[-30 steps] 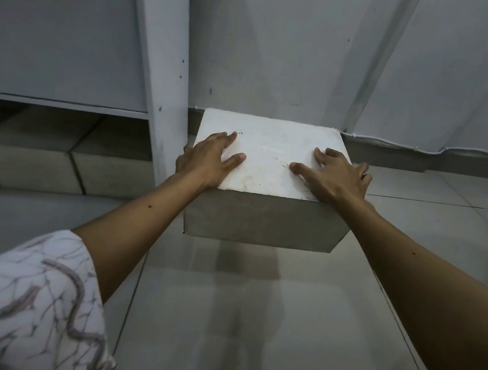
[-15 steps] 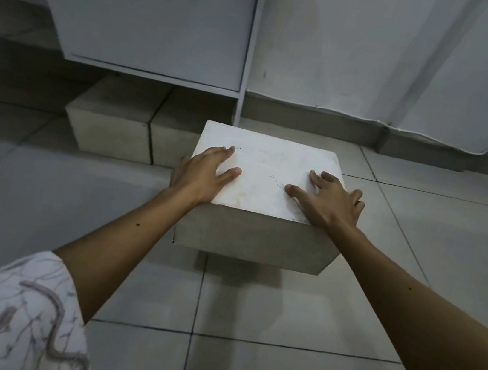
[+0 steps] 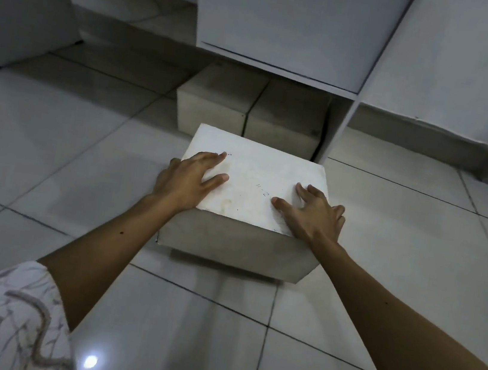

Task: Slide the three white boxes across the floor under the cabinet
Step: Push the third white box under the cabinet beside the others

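A white box (image 3: 252, 186) sits on the tiled floor just in front of the white cabinet (image 3: 284, 24). My left hand (image 3: 190, 182) lies on the box's top near its left edge, with the palm over that edge. My right hand (image 3: 313, 216) presses on the top at the near right corner, fingers spread. Two more white boxes stand side by side under the cabinet, the left one (image 3: 212, 108) and the right one (image 3: 285, 125). The held box's far edge is close to their fronts.
The cabinet's right side panel (image 3: 338, 129) reaches the floor beside the right box. Another white piece of furniture (image 3: 22, 12) stands at the far left. A wall with a baseboard (image 3: 430, 142) runs along the right. Glossy floor tiles (image 3: 69, 144) spread out on the left.
The box under my hands has moved left from beside the cabinet's side panel to in front of the cabinet opening. Both hands stay on its top.
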